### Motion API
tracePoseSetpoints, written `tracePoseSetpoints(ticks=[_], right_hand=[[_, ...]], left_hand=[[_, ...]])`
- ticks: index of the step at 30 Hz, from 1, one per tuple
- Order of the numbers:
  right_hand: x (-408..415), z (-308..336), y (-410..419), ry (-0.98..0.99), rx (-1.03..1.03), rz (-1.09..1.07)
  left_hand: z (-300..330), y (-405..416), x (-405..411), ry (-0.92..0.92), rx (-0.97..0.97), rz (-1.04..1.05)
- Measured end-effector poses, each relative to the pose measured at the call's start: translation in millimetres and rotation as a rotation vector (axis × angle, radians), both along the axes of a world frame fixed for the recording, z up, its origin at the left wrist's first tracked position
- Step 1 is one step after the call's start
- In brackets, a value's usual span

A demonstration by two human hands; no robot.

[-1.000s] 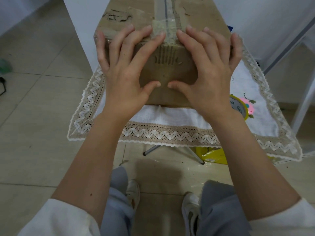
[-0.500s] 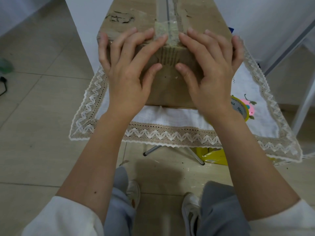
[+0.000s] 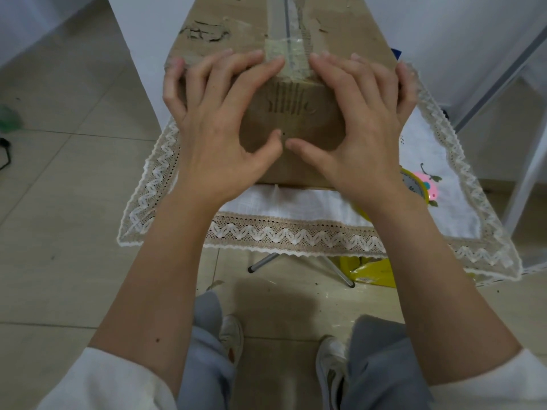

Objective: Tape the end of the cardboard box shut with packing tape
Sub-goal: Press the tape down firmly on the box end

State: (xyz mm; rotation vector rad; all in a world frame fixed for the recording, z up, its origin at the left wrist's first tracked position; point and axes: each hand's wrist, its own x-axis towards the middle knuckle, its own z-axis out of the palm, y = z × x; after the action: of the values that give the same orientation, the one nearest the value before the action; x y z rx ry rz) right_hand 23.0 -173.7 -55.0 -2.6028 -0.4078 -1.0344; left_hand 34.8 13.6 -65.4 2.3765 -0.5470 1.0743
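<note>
A brown cardboard box (image 3: 291, 119) stands on a small table covered with a lace-edged cloth, its near end facing me. A strip of clear packing tape (image 3: 288, 59) runs down the middle of the top and folds over the near edge onto the end face. My left hand (image 3: 219, 122) lies flat on the left half of the end, fingers spread over the top edge. My right hand (image 3: 364, 128) mirrors it on the right half. Both thumbs press low on the end face, their tips almost touching. A yellow tape roll (image 3: 414, 184) peeks out behind my right wrist.
The white cloth (image 3: 296, 235) hangs over the table's front edge. Metal table legs (image 3: 263, 263) and a yellow bag (image 3: 376, 272) sit on the tiled floor below. My knees and shoes are under the table. A white wall panel stands behind the box on the left.
My thumbs slid up the end face along the tape half a second ago, then came back down and together near the middle. The fingers stayed on the top edge.
</note>
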Motion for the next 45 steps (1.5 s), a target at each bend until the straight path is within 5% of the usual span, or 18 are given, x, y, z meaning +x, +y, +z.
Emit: tracePoseSetpoints(ticks=[12, 20, 25, 32, 45], right_hand=[[20, 38, 0, 0.176, -0.22, -0.065], [19, 45, -2, 0.253, -0.173, -0.004], [25, 55, -8, 0.367, -0.08, -0.004], [28, 85, 0, 0.54, -0.32, -0.031], [34, 78, 3, 0.531, -0.364, -0.077]], left_hand=[[12, -12, 12, 0.084, 0.007, -0.065], [31, -8, 13, 0.208, -0.053, -0.103], [54, -3, 17, 0.31, 0.153, -0.077], [75, -6, 30, 0.477, 0.422, 0.008], [75, -4, 30, 0.632, 0.487, 0.047]])
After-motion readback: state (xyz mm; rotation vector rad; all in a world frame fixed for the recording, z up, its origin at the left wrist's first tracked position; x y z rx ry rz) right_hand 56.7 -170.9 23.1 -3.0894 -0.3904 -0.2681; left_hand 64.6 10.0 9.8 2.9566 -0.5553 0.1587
